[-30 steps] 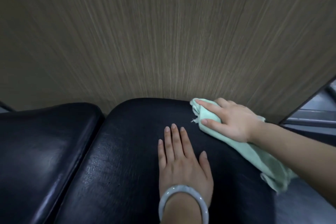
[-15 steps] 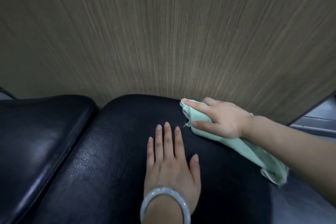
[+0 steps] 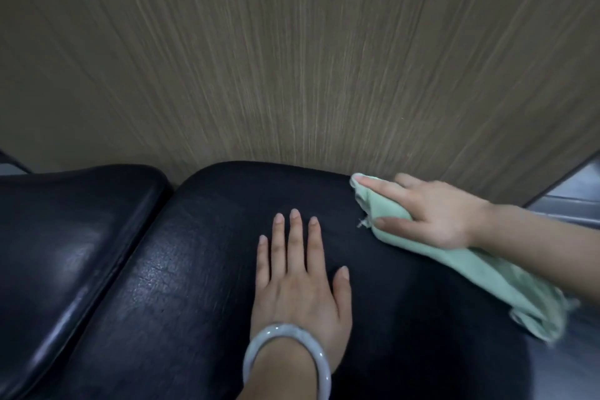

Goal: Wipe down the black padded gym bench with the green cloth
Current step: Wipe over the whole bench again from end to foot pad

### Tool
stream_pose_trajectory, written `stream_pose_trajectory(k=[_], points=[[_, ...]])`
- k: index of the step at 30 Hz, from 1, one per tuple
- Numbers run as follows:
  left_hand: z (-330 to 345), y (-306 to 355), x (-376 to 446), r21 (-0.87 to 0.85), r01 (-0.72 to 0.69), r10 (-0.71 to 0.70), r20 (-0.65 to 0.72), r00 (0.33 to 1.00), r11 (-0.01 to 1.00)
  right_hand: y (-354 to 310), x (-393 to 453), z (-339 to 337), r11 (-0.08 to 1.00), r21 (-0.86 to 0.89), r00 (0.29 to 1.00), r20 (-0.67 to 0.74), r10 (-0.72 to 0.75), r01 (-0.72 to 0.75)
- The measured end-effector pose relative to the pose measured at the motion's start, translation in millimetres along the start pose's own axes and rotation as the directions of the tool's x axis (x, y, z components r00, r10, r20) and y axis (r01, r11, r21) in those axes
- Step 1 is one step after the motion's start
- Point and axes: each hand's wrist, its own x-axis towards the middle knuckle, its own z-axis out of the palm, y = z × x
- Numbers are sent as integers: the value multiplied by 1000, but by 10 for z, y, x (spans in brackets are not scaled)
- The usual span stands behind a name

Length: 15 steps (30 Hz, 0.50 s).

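Observation:
The black padded bench (image 3: 194, 269) fills the lower view, its near pad cracked and shiny. My left hand (image 3: 302, 273) lies flat on the pad's middle, fingers straight, a pale bangle on the wrist. My right hand (image 3: 428, 208) grips the green cloth (image 3: 480, 273) at the pad's far right corner, index finger stretched over the bunched end and thumb curled under it. The cloth's loose tail trails back along the pad's right edge under my forearm.
A second black pad (image 3: 65, 237) adjoins on the left across a narrow gap. A wood-grain wall panel (image 3: 292, 58) rises directly behind the bench. Grey metal surfaces (image 3: 578, 191) show at the far right.
My right hand slid the cloth left along the pad's far edge, then back right toward the corner. My left hand stayed flat on the pad.

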Motion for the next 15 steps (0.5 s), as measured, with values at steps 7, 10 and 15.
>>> stream_pose_trajectory(k=[7,10,15], points=[[6,-4,15,18,-6,6,6,1000,1000,-213,392,19,999,3,995,-90,39,-39],[-9,5,16,-1,-4,4,4,1000,1000,-200,343,36,999,10,994,-103,44,-43],[10,-3,24,3,-6,6,-3,1000,1000,-193,356,53,998,27,992,-119,51,-48]])
